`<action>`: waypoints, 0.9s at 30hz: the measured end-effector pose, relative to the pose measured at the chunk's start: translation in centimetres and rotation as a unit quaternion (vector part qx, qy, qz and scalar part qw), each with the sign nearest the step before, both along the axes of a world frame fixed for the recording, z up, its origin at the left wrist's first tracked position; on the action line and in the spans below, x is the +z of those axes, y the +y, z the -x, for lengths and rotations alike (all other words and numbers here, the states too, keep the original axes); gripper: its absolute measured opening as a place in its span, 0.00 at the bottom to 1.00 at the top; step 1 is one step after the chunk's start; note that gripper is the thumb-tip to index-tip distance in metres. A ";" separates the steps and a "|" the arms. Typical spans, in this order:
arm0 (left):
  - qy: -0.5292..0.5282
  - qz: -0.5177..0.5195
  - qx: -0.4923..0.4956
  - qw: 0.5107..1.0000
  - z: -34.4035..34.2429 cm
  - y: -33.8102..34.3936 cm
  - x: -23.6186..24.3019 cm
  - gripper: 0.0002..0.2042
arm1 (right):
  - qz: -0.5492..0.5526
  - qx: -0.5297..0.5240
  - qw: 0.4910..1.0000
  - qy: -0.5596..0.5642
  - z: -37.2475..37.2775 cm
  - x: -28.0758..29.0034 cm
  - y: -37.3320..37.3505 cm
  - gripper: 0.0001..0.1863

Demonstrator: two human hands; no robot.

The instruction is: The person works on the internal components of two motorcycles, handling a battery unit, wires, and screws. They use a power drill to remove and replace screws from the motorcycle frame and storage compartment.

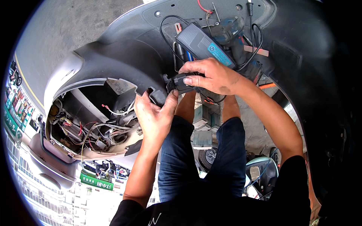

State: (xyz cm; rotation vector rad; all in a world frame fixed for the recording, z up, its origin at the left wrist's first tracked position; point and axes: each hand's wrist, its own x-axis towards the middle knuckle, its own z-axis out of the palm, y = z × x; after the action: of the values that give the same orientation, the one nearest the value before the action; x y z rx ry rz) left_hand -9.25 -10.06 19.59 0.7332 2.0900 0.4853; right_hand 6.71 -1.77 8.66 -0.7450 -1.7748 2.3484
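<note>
My right hand [213, 77] is closed around a black block-shaped plug [181, 83], thumb on top. A dark cable [215, 100] hangs below that hand. Just left of it, my left hand [155, 113] grips a black plastic piece [158, 96] at the edge of the scooter's dark body panel [128, 56]. The plug's left end meets or nearly meets this piece; whether the two are joined I cannot tell. My left fingertips are partly hidden behind the piece.
Left of my hands, an opened compartment [92, 101] shows loose wires [102, 133]. On the scooter's footboard [181, 9] lie a grey charger-like box [203, 43], a cordless power tool [232, 35], a looped black cord [259, 41] and a wrench [216, 12]. A small wheel [208, 156] shows below.
</note>
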 end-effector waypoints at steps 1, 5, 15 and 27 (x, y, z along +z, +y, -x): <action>0.011 0.008 -0.012 1.000 0.0 0.1 0.1 0.11 | -0.004 -0.004 1.000 0.003 0.0 -0.2 -0.1 0.15; 0.015 -0.005 0.004 1.000 -0.2 -0.1 -0.1 0.14 | -0.037 -0.022 0.999 0.022 0.2 0.0 0.0 0.15; -0.021 0.083 0.089 0.992 -0.6 0.3 0.8 0.21 | -0.030 -0.033 0.999 0.006 0.4 0.6 0.6 0.14; 0.010 0.065 -0.010 0.998 -0.1 -0.2 0.7 0.18 | 0.020 -0.053 0.998 0.034 0.4 -0.5 0.2 0.13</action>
State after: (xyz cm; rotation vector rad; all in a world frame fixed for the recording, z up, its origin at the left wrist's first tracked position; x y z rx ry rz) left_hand -9.14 -10.29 20.32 0.6851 2.1093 0.3280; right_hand 6.27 -1.52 8.20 -0.7366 -1.6260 2.3180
